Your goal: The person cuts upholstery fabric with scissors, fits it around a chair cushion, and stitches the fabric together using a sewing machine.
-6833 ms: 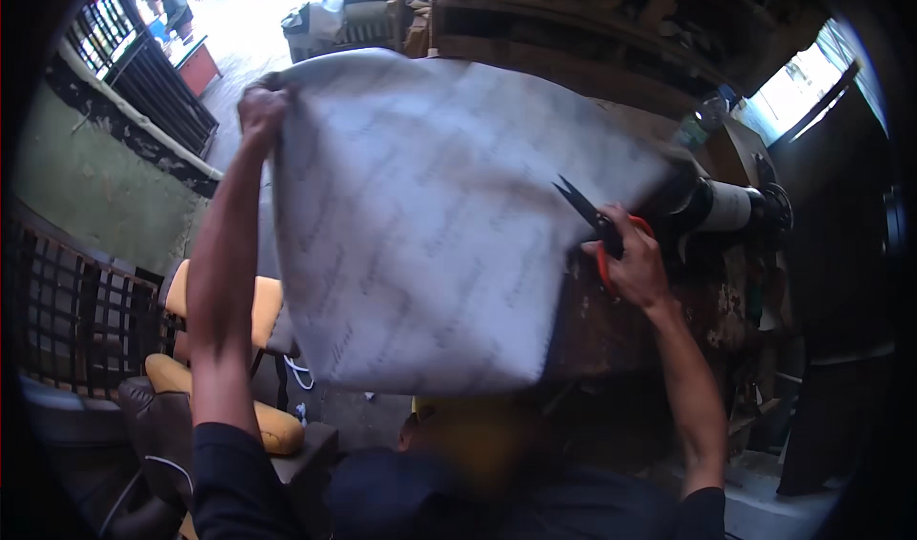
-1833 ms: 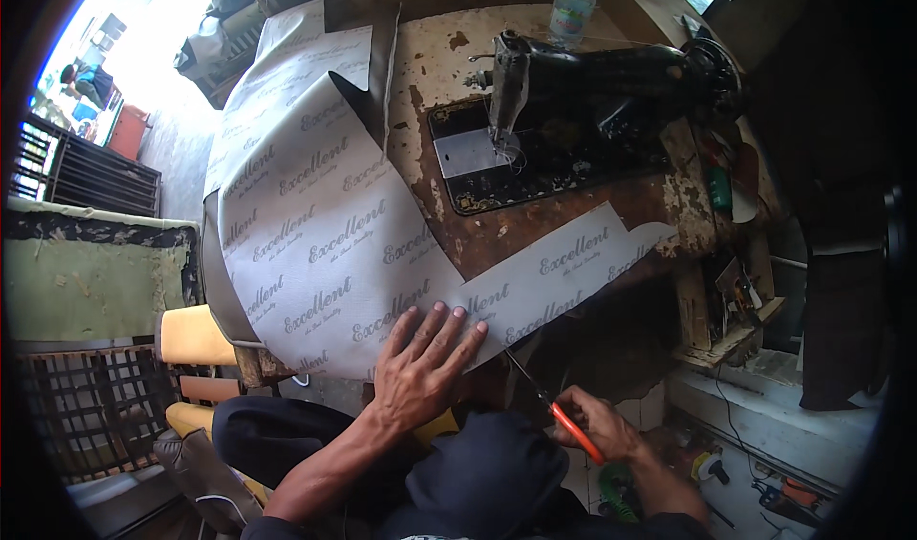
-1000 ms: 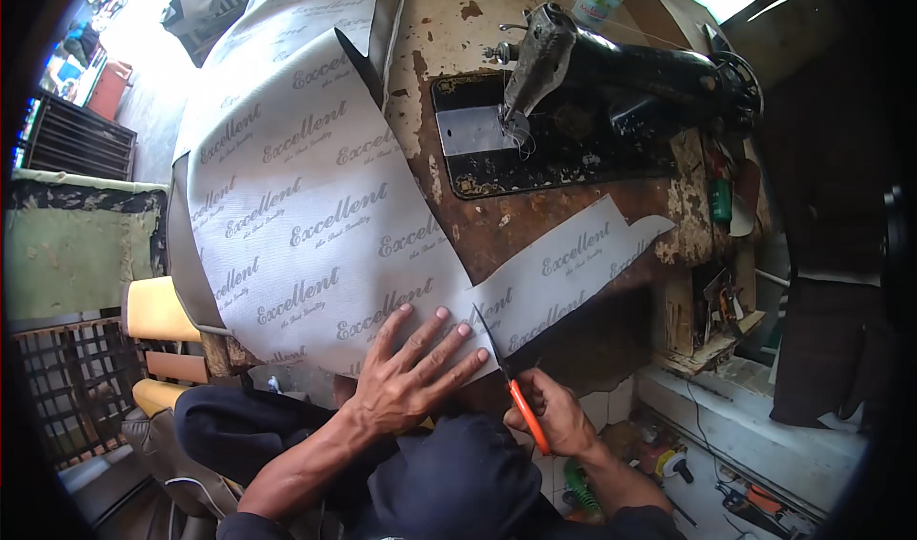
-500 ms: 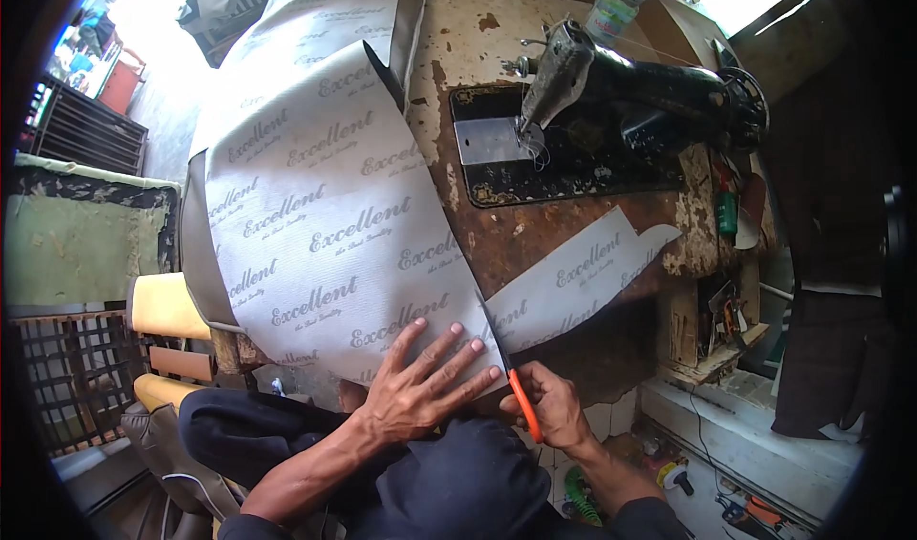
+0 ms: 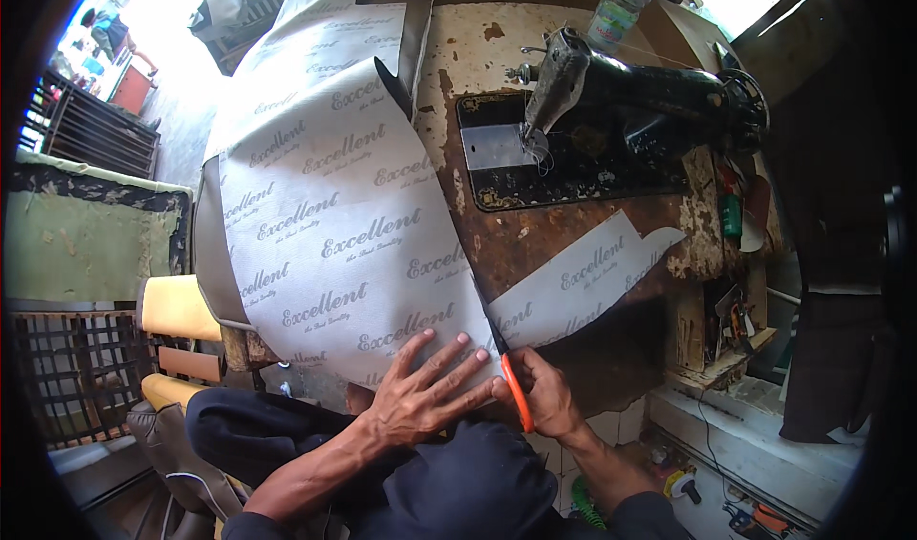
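Observation:
A large white sheet of material (image 5: 330,191) with grey printed script lies across the worktable; its far edge curls over and shows a dark underside. My left hand (image 5: 415,397) rests flat on its near right corner, fingers spread. Just right of it, my right hand (image 5: 544,397) grips scissors (image 5: 517,397) by their orange handles. The blades point away from me, at the sheet's right edge, where it parts from a narrower piece of the same material (image 5: 583,277). Some of my right fingers are hidden behind the handles.
A black sewing machine (image 5: 640,86) stands at the table's far right, with a plastic bottle (image 5: 621,10) behind it. A small green bottle (image 5: 730,213) is at the right edge. Yellow padded pieces (image 5: 177,308) lie left of the table. Tools (image 5: 764,519) lie on the floor at lower right.
The scissors and my right hand have moved slightly away from me along the sheet's edge. My left hand stays flat on the sheet. The whole view has shifted slightly.

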A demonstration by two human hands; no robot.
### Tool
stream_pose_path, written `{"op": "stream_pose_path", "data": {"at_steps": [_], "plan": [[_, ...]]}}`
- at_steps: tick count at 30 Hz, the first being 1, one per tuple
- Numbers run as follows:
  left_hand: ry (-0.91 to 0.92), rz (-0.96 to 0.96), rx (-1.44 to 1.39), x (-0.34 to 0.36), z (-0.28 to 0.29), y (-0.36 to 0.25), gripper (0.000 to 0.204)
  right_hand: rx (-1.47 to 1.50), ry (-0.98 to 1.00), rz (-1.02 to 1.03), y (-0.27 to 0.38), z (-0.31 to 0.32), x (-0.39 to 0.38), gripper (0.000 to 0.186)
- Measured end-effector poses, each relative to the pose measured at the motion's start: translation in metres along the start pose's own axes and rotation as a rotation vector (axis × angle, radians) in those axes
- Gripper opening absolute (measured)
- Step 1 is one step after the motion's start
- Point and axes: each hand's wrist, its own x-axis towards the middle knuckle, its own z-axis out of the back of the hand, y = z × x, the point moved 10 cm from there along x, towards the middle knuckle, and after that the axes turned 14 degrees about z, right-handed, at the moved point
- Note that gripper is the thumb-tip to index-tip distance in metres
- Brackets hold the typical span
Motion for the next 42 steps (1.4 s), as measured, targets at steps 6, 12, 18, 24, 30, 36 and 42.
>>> {"op": "stream_pose_path", "data": {"at_steps": [6,12,18,24,30,36,42], "plan": [[0.022,-0.003,0.038,0.004,0.008,-0.006,0.068,0.254,-0.133,-0.131,-0.005,0.005,-0.004,0.027],[-0.072,0.022,0.090,0.031,-0.003,-0.010,0.055,0.290,-0.157,-0.167,-0.008,0.019,-0.055,0.042],[-0.097,-0.034,0.109,0.024,0.004,-0.023,0.054,0.315,-0.161,-0.218,-0.049,0.013,-0.123,0.040],[0.158,0.248,-0.419,-0.064,-0.023,0.027,0.036,0.069,0.034,-0.238,-0.068,-0.014,-0.152,0.046],[-0.234,1.514,-1.221,-0.165,-0.072,0.141,0.097,0.092,0.078,-0.224,-0.062,-0.042,-0.130,0.056],[-0.244,1.069,-1.803,-0.112,-0.048,0.115,0.086,0.258,0.060,-0.173,-0.070,-0.045,-0.137,0.060],[0.126,1.424,-1.698,-0.128,-0.033,0.087,0.065,0.079,0.103,-0.161,-0.075,-0.035,-0.150,0.060]]}}
